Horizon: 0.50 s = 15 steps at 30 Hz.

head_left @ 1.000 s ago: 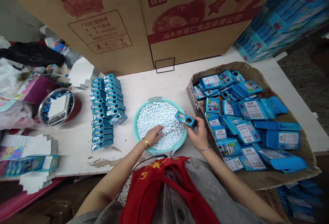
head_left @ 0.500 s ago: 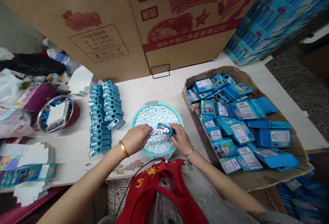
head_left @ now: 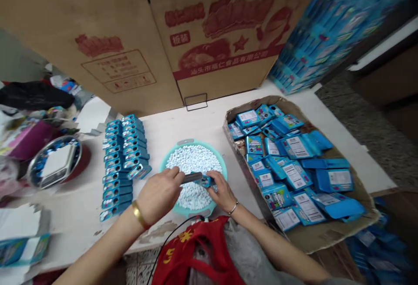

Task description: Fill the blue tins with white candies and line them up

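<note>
A person is working over a teal plastic basin, which is sitting on a white table and holding a broad heap of small white mints. The person's right hand is closing around a small blue tin, gripping it just above the mints. The left hand is clenching a narrow grey strip, whose far end is meeting the tin's end. The strip is blurred, so I can't tell whether it's a tool or part of the tin.

To the left of the basin, two close columns of blue tins are standing in rows, with mints showing through their windows. One tin is lying askew at the near end of the right column. So a good batch is lined up, while the mint heap is covering most of the basin's floor. To the right, a shallow cardboard tray is holding a loose pile of blue packs, many lying label up. I can't tell from here what is inside them.

Beyond the table's left side, a steel bowl is holding a digital scale. A large corrugated carton is standing along the far edge, and a stack of blue printed sheets is leaning at the far right.
</note>
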Each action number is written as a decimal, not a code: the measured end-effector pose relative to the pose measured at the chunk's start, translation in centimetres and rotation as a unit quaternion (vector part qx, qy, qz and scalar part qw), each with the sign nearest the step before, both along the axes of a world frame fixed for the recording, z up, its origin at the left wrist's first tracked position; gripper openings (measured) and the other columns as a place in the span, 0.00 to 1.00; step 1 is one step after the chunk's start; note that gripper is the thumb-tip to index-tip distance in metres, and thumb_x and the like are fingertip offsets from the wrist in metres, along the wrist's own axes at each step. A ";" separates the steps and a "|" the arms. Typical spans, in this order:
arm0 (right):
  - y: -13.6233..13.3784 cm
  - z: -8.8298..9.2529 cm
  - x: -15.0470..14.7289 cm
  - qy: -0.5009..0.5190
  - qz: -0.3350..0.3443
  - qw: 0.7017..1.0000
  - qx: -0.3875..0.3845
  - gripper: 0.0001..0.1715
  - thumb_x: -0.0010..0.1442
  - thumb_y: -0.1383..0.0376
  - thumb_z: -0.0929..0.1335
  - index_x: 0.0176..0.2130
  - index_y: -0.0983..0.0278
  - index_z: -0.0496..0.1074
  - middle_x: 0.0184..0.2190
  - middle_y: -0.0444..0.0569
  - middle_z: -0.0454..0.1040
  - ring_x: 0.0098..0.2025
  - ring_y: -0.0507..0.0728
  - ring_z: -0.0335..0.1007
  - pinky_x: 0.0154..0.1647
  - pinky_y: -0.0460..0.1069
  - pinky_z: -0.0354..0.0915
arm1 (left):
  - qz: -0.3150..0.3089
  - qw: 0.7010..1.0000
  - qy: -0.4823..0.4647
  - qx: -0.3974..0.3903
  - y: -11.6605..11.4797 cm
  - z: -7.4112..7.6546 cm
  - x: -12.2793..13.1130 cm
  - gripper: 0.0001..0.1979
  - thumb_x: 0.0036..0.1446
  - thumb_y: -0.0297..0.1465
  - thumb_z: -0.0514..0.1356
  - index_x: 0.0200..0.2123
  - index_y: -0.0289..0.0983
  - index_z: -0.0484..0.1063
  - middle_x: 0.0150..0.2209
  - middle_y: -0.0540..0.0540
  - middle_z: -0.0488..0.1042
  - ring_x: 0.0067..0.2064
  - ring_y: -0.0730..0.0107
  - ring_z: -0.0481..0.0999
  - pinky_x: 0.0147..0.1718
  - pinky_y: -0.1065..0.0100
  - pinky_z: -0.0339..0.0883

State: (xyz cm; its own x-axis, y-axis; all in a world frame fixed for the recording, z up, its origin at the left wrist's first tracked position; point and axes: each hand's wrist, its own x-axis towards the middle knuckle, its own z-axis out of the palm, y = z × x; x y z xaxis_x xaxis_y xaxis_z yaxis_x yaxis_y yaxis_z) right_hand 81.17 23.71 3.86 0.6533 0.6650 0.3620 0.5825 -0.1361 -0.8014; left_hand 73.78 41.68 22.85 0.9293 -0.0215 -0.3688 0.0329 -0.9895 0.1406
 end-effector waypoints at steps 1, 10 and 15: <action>0.2 0.2 0.0 -0.006 -0.003 1.000 0.004 0.27 0.54 0.73 0.62 0.53 0.61 0.60 0.46 0.54 0.70 0.50 0.61 0.67 0.50 0.59 0.67 | 0.005 0.999 -0.028 -0.044 0.8 -0.9 0.0 0.11 0.60 0.33 0.55 0.45 0.37 0.67 0.44 0.42 0.69 0.42 0.63 0.72 0.40 0.63 0.69; 0.7 2.0 3.8 0.051 0.037 0.998 0.017 0.24 0.59 0.56 0.67 0.52 0.62 0.61 0.45 0.54 0.70 0.48 0.60 0.68 0.49 0.56 0.67 | 0.033 0.963 -0.110 -0.243 3.4 -8.9 0.3 0.12 0.62 0.34 0.53 0.48 0.39 0.65 0.42 0.43 0.71 0.41 0.67 0.72 0.39 0.67 0.69; -0.6 -0.1 17.0 0.144 -0.343 0.924 -0.086 0.21 0.61 0.53 0.61 0.48 0.65 0.63 0.43 0.55 0.70 0.44 0.58 0.68 0.47 0.54 0.66 | 0.150 0.946 -0.221 -0.182 7.9 -7.1 -3.1 0.15 0.59 0.39 0.56 0.48 0.40 0.66 0.42 0.44 0.72 0.44 0.63 0.72 0.43 0.65 0.68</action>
State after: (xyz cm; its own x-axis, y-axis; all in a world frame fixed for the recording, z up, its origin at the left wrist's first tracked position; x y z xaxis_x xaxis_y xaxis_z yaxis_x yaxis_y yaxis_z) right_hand 98.13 23.08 3.73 0.9952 0.0911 0.0347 0.0783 -0.5341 -0.8418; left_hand 70.70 49.62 15.71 0.9756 0.2160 0.0385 0.1621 -0.8282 0.5365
